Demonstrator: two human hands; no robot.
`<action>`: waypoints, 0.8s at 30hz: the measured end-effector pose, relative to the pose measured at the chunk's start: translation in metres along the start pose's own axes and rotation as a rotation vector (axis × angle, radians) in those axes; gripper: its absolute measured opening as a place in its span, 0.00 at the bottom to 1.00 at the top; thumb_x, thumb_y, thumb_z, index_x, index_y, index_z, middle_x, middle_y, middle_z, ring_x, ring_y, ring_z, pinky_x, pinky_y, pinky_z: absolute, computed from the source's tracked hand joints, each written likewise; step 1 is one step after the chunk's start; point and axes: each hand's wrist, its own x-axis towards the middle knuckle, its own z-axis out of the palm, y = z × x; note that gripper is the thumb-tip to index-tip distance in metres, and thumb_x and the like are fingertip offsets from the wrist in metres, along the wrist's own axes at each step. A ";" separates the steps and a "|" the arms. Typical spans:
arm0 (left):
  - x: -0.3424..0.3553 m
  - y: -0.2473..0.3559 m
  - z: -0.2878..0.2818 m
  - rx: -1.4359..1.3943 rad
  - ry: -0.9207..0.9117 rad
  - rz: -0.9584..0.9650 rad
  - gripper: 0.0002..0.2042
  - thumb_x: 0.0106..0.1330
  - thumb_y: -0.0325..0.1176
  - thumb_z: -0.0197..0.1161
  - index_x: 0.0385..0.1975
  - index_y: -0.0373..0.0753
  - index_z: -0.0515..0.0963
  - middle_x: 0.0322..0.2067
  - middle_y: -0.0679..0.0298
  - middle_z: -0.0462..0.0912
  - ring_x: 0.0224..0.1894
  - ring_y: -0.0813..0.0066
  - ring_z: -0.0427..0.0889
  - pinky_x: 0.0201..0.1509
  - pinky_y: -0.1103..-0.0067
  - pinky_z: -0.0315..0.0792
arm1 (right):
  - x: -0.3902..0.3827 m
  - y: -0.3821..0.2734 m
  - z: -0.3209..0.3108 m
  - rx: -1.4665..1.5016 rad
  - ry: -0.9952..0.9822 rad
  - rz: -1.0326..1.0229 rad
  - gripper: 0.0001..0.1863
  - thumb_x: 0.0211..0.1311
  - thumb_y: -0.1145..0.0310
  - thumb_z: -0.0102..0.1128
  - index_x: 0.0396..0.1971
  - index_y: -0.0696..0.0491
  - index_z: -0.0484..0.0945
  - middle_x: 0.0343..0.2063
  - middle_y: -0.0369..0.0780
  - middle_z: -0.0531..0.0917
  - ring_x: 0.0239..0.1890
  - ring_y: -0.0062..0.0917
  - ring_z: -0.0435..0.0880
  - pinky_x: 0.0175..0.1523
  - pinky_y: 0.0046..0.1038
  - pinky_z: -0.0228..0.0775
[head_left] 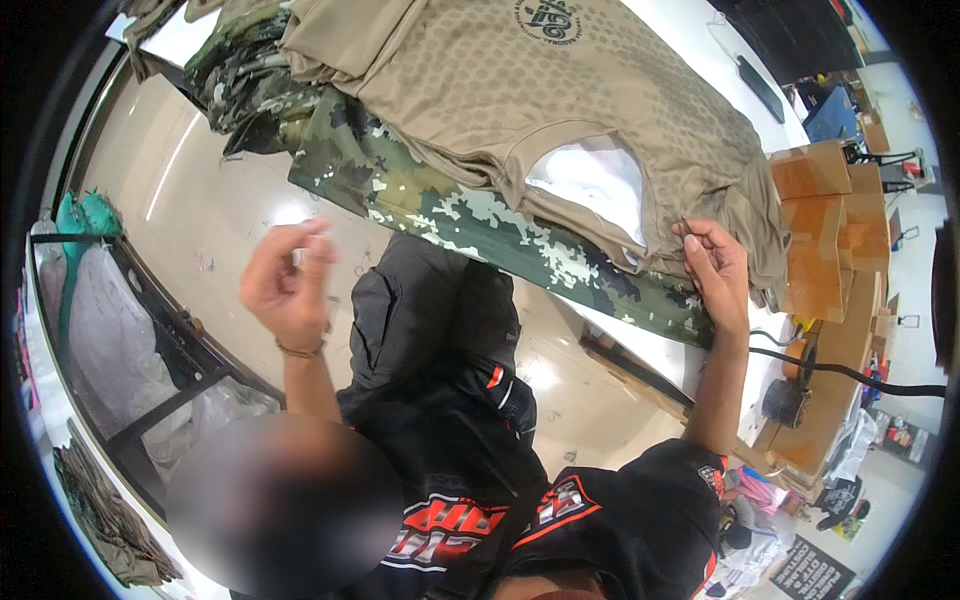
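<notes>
White bench [660, 356]: tan dot-patterned fabric shirt [580, 95] over camouflage-print cloth [480, 213], near edge; likely light, limp, best held at collar. Right hand [720, 270] pinches it beside the neckline; left hand [288, 280] curled, blurred, grip indeterminable.

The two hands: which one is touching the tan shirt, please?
The right hand: its fingers are on the tan shirt near its neckline. The left hand is raised, apart from it.

Apparently a garment workshop: tan shirt [440, 95] and camouflage clothing [365, 165] on a white table [712, 50], cardboard boxes [812, 240] nearby.
</notes>
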 end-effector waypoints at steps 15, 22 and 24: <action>0.059 0.075 0.138 0.270 -0.555 0.422 0.10 0.55 0.27 0.78 0.37 0.40 0.90 0.39 0.63 0.83 0.38 0.66 0.83 0.43 0.73 0.79 | -0.007 -0.015 0.018 -0.233 0.230 -0.270 0.10 0.72 0.67 0.68 0.45 0.59 0.84 0.27 0.30 0.78 0.26 0.11 0.68 0.30 0.17 0.59; 0.038 0.077 0.134 0.307 -0.408 0.264 0.14 0.51 0.28 0.81 0.39 0.37 0.90 0.39 0.61 0.85 0.40 0.65 0.86 0.46 0.74 0.79 | 0.014 -0.055 0.051 -0.357 0.153 -0.607 0.14 0.63 0.68 0.73 0.45 0.59 0.84 0.29 0.40 0.80 0.26 0.25 0.77 0.31 0.25 0.67; 0.035 0.074 0.132 0.291 -0.372 0.242 0.15 0.51 0.27 0.82 0.39 0.36 0.90 0.39 0.60 0.86 0.40 0.65 0.87 0.46 0.74 0.79 | 0.021 -0.063 0.062 -0.334 0.096 -0.621 0.15 0.62 0.69 0.73 0.46 0.59 0.84 0.30 0.42 0.81 0.27 0.29 0.79 0.33 0.28 0.70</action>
